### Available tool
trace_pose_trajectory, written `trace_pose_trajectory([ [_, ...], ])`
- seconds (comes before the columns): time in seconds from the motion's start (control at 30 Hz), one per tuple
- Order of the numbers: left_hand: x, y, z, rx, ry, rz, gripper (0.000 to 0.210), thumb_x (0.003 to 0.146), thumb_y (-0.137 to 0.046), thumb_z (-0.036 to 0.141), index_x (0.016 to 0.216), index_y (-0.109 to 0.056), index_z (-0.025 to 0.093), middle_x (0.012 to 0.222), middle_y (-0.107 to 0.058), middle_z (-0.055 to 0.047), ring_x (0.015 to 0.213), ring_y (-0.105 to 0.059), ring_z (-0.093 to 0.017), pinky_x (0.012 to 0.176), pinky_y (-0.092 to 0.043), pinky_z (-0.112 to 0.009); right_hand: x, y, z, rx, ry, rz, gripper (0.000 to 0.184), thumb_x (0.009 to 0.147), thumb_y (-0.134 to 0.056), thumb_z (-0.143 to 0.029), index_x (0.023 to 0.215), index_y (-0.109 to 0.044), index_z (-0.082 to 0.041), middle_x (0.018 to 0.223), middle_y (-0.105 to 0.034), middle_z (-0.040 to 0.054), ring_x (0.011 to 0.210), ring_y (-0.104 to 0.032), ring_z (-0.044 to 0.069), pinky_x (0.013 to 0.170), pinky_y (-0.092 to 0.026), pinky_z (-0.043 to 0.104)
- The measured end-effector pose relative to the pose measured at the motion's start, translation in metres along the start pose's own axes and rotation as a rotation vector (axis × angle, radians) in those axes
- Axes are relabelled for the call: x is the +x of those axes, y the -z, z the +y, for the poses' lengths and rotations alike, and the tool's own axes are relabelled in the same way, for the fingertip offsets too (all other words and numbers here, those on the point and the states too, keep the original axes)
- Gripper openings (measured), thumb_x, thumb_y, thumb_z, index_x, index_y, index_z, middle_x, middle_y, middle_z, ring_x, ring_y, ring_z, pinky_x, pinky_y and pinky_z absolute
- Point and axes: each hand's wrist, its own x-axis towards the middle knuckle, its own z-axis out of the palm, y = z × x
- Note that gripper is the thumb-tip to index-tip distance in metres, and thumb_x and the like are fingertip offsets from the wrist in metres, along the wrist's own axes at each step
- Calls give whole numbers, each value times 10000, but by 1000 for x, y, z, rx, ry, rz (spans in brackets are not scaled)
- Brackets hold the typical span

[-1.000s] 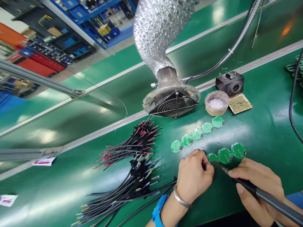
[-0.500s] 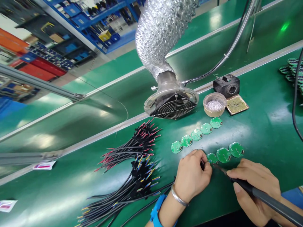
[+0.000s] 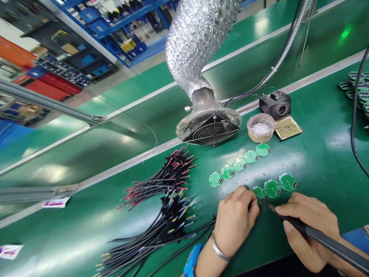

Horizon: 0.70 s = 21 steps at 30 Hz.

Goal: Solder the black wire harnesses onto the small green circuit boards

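1. Left: black cables (image 3: 144, 231) with coloured ends lie bunched on the bench (image 3: 80, 231). Some run toward the wrist, so a sleeve or forearm catching one could drag the bundle.
2. Centre: the left hand (image 3: 236, 215) is curled in, thumb against the forefinger, just left of the smallest-looking green board (image 3: 257, 191). The tips are hidden, so I cannot tell how tightly they close or what they hold. A slip there could shift the work and spoil the joint.
3. That board lies leftmost in the near row, beside two others (image 3: 272, 189). Too long under the hot tip could lift a pad or scorch it.
4. Right of it, the right hand (image 3: 313, 231) is closed like a pen grip around the soldering iron (image 3: 325, 241), tip at the board's near edge. With the left fingers so close, a small jerk could burn them.
5. Compared with a second ago, the left hand, the board and the iron tip keep nearly the same arrangement; the view has shifted slightly.
6. Far right, the reflected light (image 3: 345, 33) was orange then and is green now.
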Motion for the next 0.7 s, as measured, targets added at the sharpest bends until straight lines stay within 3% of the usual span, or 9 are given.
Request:
trace_pose_trajectory([
  [0.3, 0, 1, 1, -1, 22, 9, 121, 814, -510, 156, 733, -586, 202, 732, -582, 9, 608, -534, -110, 579, -392, -224, -9, -5, -4, -114, 78, 57, 193, 722, -462, -77, 857, -597, -107, 659, -568, 49, 594, -549, 148, 542, -471, 297],
  [0.7, -1, 9, 1, -5, -28, -61, 86, 810, -520, 170, 836, -593, 210, 805, -578, 3, 645, -540, -125, 604, -428, -247, -9, 1, -7, -38, 15, 73, 219, 737, -450, -73, 890, -602, -115, 631, -546, 35, 536, -501, 123, 480, -428, 272],
])
